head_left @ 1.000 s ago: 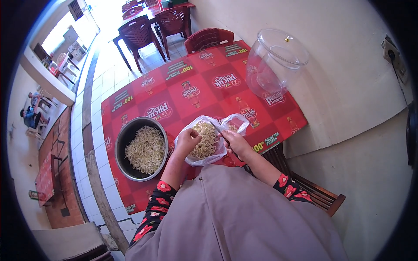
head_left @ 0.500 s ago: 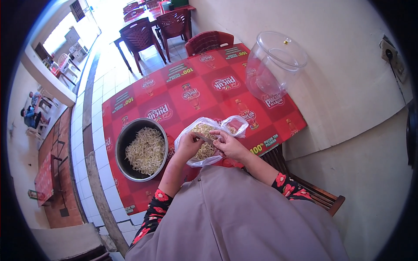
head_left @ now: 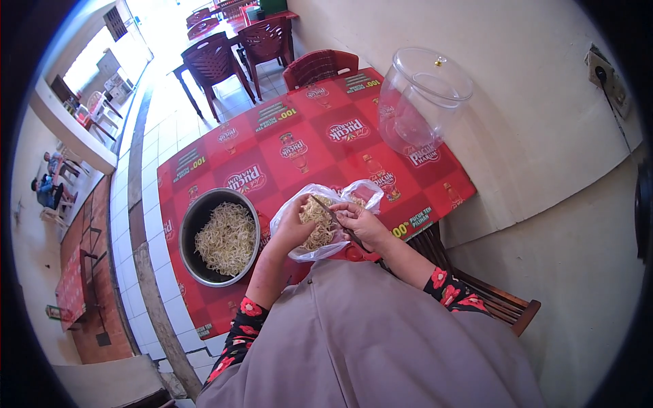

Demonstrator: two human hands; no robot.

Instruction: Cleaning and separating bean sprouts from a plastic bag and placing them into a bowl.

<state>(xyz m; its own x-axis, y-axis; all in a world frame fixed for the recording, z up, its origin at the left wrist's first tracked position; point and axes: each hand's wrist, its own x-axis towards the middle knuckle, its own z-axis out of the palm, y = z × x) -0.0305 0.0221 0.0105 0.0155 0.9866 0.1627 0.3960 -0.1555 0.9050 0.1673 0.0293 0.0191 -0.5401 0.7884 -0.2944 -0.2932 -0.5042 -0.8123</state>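
1. Clear plastic bag (head_left: 326,228) of pale sprouts lies on the red table (head_left: 299,146), just right of the metal bowl (head_left: 219,236)
2. Left hand (head_left: 294,228) grips the bag's near edge, fingers closed on the plastic
3. Right hand (head_left: 364,223) pinches a thin stick (head_left: 333,216) over the bag's mouth
4. A clear lidded jar (head_left: 422,102) stands well beyond the bowl, by the wall

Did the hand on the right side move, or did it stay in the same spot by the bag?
Yes. The right hand slid left over the clear plastic bag of pale sprouts, toward the metal bowl, and now nearly meets the left hand.
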